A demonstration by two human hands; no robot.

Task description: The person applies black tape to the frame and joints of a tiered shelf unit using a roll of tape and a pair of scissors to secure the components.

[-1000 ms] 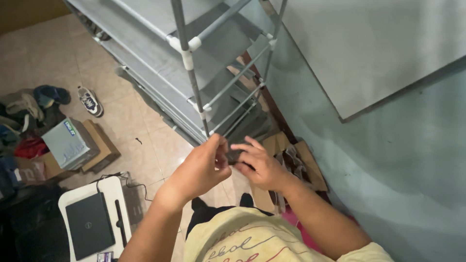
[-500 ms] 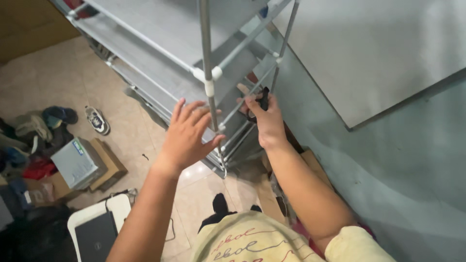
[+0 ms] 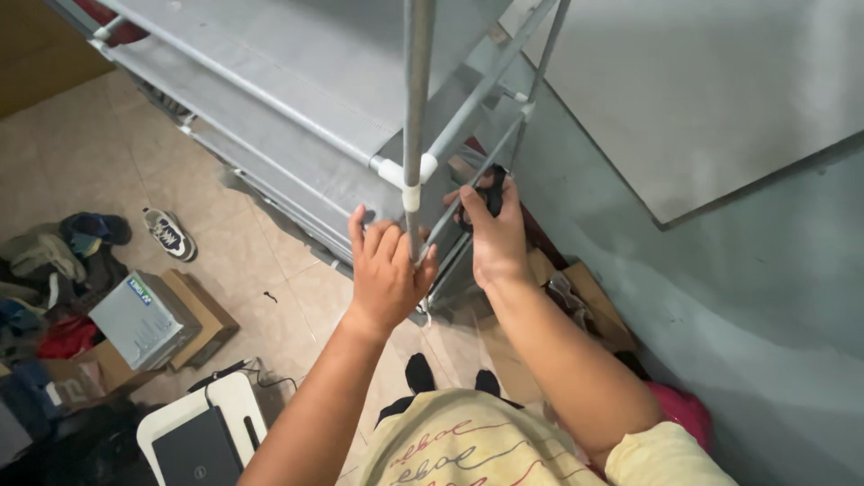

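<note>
Tiled floor; left hand (gripping) on pole

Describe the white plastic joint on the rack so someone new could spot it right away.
Start at the grey metal shelf rack against the wall and follow its nearest upright pole downward. The white joint sits just above the left hand, the only white piece there among grey tubes.

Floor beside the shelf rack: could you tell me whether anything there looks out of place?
Yes: a single sneaker lies alone on the tiles, and clothes sit heaped by the cardboard boxes, not put away.
</note>
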